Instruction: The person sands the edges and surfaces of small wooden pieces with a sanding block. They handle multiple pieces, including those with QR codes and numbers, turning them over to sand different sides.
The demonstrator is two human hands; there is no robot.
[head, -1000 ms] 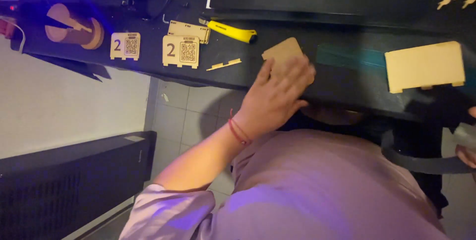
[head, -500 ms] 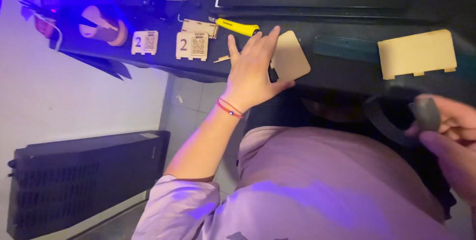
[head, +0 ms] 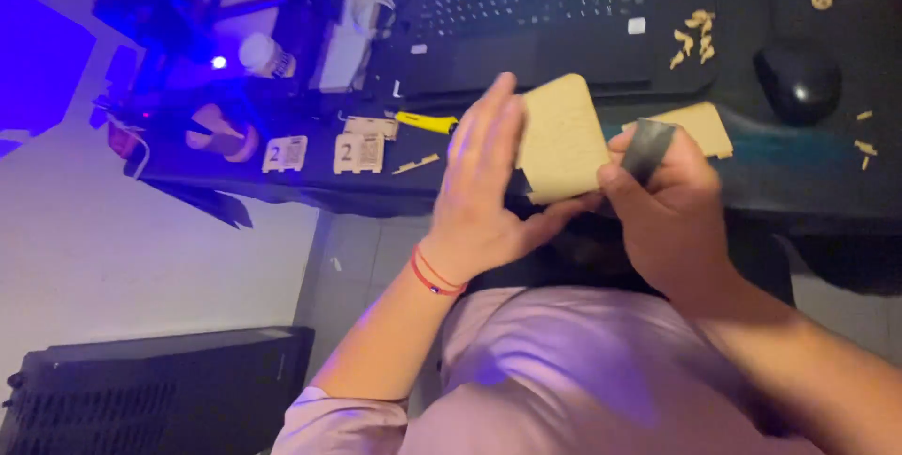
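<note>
Wooden panel (head: 562, 138), flat on the table (head: 799, 168) a moment ago, is now lifted, left hand (head: 484, 187) gripping it while right hand (head: 662, 201) clasps a dark grey block (head: 646, 149) against its edge.

Matt pale wooden panel (head: 562, 138), smooth-faced

- A pale lilac short-sleeved shirt (head: 564, 370) covers the torso.
- A thin red cord bracelet (head: 434, 276) circles the left wrist.
- Both hands, left (head: 484, 196) and right (head: 672, 206), are bare, without gloves or rings.

Two hands (head: 489, 192) (head: 672, 211) — two wooden panels (head: 564, 140) (head: 700, 126) (tan) — two small tags (head: 285, 153) (head: 359, 152)
</note>
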